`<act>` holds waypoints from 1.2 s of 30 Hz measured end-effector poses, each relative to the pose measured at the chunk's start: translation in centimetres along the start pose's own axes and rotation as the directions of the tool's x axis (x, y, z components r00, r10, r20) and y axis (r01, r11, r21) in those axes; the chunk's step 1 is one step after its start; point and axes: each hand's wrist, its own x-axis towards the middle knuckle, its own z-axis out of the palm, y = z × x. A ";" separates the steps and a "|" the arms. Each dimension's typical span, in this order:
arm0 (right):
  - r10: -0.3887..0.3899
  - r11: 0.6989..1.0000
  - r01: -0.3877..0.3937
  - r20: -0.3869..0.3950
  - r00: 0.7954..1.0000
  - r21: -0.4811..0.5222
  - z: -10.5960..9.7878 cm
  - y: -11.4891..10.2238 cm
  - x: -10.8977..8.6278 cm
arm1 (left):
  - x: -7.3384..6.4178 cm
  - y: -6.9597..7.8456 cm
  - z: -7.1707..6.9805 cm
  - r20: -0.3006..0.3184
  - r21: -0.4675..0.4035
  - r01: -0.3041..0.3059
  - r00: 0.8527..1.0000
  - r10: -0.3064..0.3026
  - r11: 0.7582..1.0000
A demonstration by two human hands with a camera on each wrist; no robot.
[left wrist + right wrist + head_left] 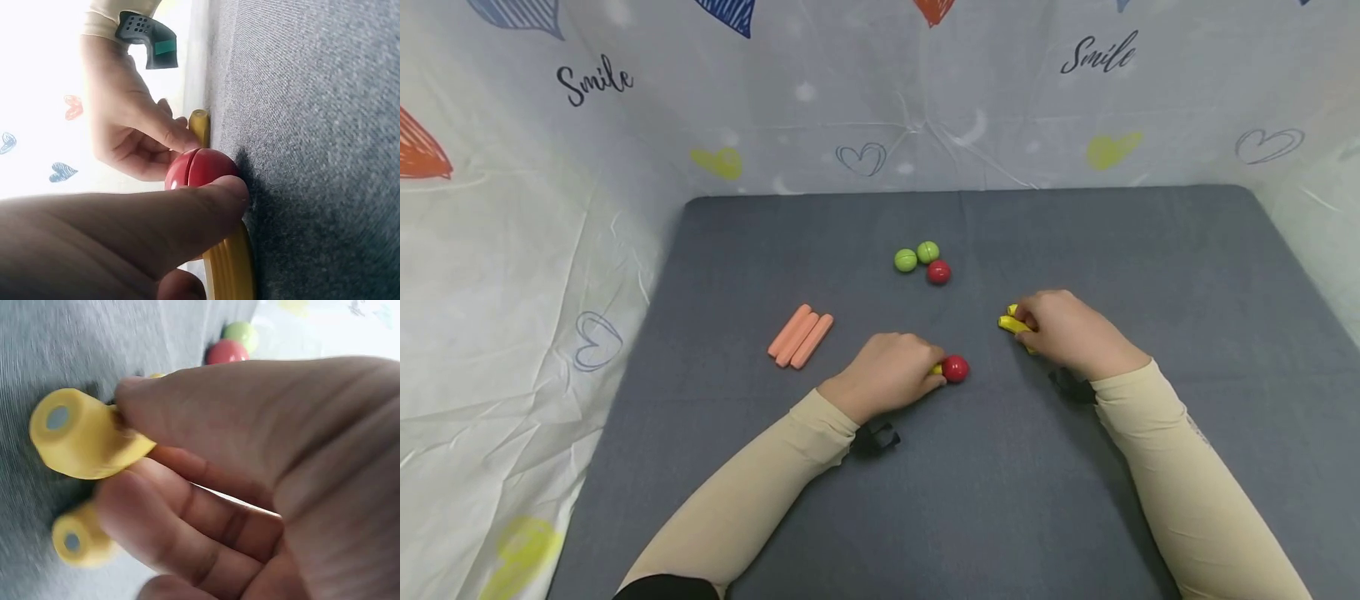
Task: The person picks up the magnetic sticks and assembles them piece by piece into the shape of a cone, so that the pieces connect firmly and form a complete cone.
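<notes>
In the head view my left hand (891,372) pinches a curved yellow toy banana (936,369) between thumb and fingers. A glossy red ball (956,369) with a seam (209,166) lies right at its fingertips. The left wrist view shows the ribbed yellow banana (232,265) under the thumb, partly hidden. To the right, my right hand (1071,333) pinches another yellow toy banana (1013,324), whose blunt end with a grey disc (57,417) faces the right wrist camera. A further yellow piece (78,537) lies beside it, partly covered by the fingers.
Behind the hands, two green balls (906,261) and a second red ball (938,272) sit grouped on the grey tabletop (820,250). Several orange sausage-like sticks (801,336) lie side by side at the left. A patterned white sheet (797,83) hangs behind the table.
</notes>
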 end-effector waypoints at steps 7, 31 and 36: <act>-0.049 0.999 0.049 -0.024 0.998 -0.017 1.5 -0.9 0.5 | 0.1 -0.2 0.2 0.003 0.014 -0.004 1.000 0.004 1.000; 0.053 0.977 -0.025 -0.126 0.991 0.212 2.8 -2.7 0.7 | 0.3 -0.2 0.1 0.025 0.058 -0.009 1.000 0.008 0.998; 0.054 0.968 -0.026 -0.108 0.993 0.248 3.3 -2.8 0.8 | 0.3 -0.3 0.0 0.032 0.044 -0.010 0.999 0.009 0.999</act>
